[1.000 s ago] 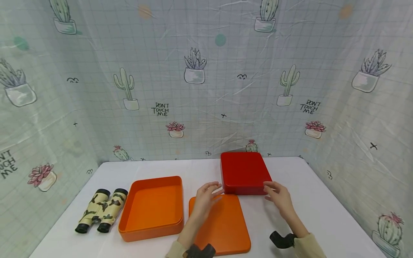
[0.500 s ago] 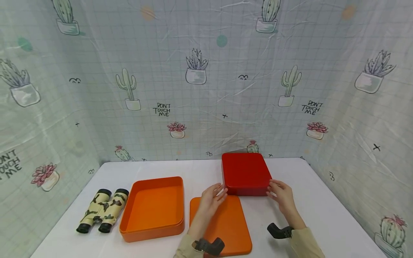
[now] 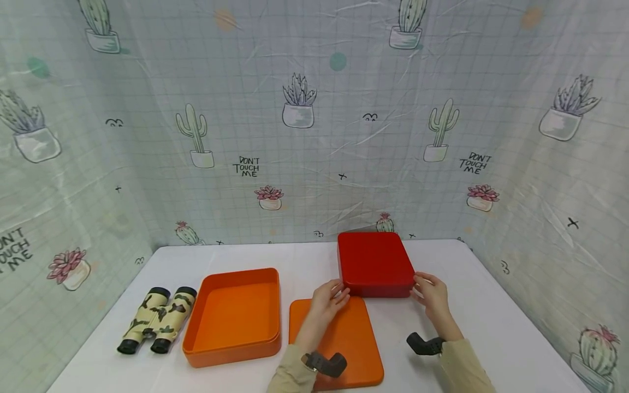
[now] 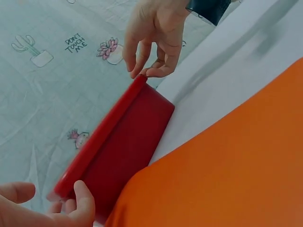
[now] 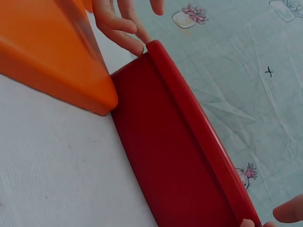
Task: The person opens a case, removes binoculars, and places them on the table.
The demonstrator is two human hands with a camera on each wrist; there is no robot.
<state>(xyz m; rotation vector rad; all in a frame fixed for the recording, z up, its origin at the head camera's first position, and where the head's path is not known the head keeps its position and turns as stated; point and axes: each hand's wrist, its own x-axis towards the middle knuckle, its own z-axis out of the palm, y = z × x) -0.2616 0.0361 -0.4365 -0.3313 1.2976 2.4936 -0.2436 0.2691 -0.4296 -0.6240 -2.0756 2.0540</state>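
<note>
A red box (image 3: pixel 375 262) with its lid on stands at the back of the table in the head view. My left hand (image 3: pixel 326 303) is at its front left corner, fingertips right at the lid's edge. The thumb stands apart above the lid in the left wrist view. At the opposite front corner, my right hand (image 3: pixel 432 297) has its fingertips at the lid's rim (image 5: pixel 208 127); its thumb (image 5: pixel 289 210) is off the lid. Below my left forearm an orange lid (image 3: pixel 356 344) lies flat, its far edge close to the red box's front.
Left of the orange lid sits an open orange box (image 3: pixel 238 311) with nothing in it. Camouflage-patterned binoculars (image 3: pixel 157 322) lie at the far left of the white table (image 3: pixel 491 327). A cactus-print cloth (image 3: pixel 314 147) hangs behind and at both sides.
Both hands have moved in to the red box's front corners, the left one shifting right and the right one coming up to the rim. The boxes, orange lid and binoculars stay in place.
</note>
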